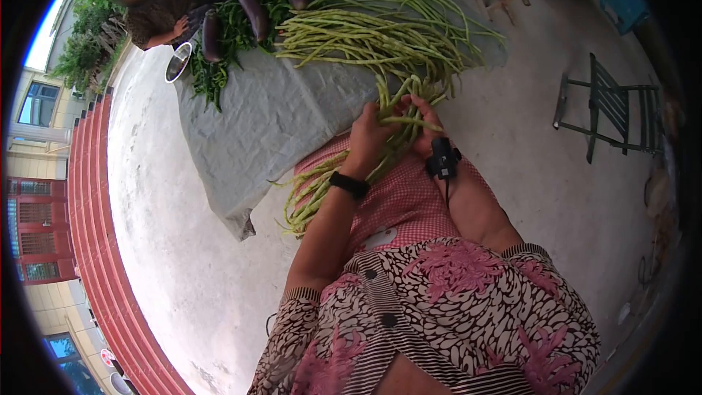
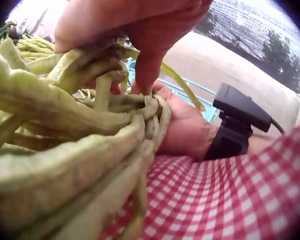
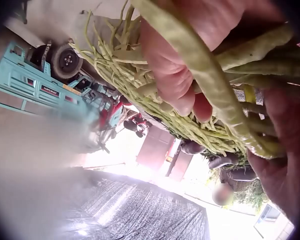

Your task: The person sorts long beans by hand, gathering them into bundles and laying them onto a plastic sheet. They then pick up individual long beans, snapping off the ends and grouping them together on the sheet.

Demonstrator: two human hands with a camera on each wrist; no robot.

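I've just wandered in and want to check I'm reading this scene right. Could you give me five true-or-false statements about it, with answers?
1. The left hand and right hand both hold long green beans. True.
2. The bean pile rests on a grey sheet. True.
3. Only one eggplant is in view. False: three eggplants are.
4. The folding chair is bright red. False: the folding chair is dark green.
5. Red-and-white checked cloth is below the hands. True.
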